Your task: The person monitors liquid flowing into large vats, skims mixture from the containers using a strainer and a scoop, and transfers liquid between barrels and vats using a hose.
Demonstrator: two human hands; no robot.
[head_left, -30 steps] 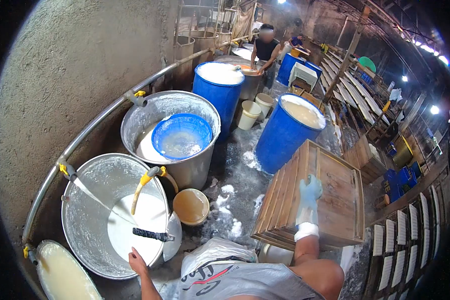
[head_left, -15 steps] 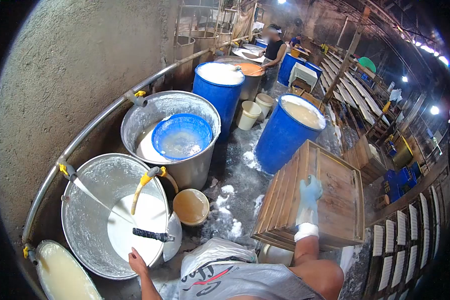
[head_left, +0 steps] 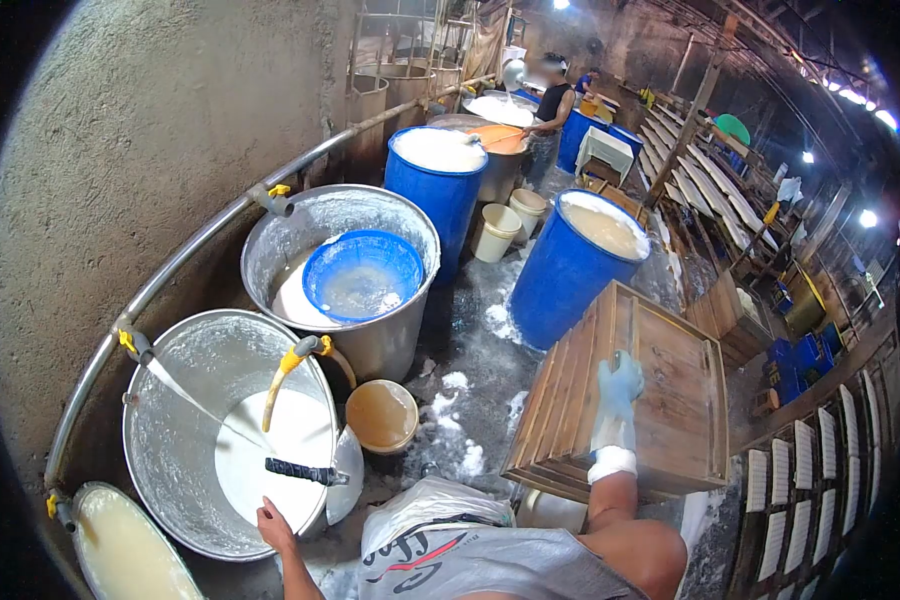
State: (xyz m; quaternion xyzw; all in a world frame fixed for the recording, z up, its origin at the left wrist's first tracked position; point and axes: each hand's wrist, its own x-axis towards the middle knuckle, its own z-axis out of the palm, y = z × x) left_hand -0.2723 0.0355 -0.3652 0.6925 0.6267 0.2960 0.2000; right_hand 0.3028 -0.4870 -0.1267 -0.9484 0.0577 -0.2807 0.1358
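My left hand (head_left: 273, 525), bare with the fingers loosely apart, is at the near rim of a large metal vat (head_left: 170, 445) and holds nothing that I can see. White liquid (head_left: 260, 475) fills the vat's bottom, and a stream runs into it from a grey tap with a yellow handle (head_left: 128, 341). Across the vat's right rim lies a black-wrapped handle (head_left: 305, 471), joined to a white rounded scoop (head_left: 344, 478). My right hand (head_left: 620, 388), in a pale blue glove, rests with fingers extended on a stack of wooden trays (head_left: 670, 390).
A second metal vat (head_left: 410, 335) holds a blue basin (head_left: 410, 262). Blue barrels (head_left: 560, 290) and white buckets (head_left: 495, 240) stand beyond. A brownish bucket (head_left: 382, 415) sits beside the near vat. At the back a co-worker (head_left: 558, 105) stands by an orange basin (head_left: 497, 135). White blocks lie on racks (head_left: 800, 455).
My hands have stayed in place. In the background, a pale container now appears raised near the co-worker, with white liquid falling from it into a vat.
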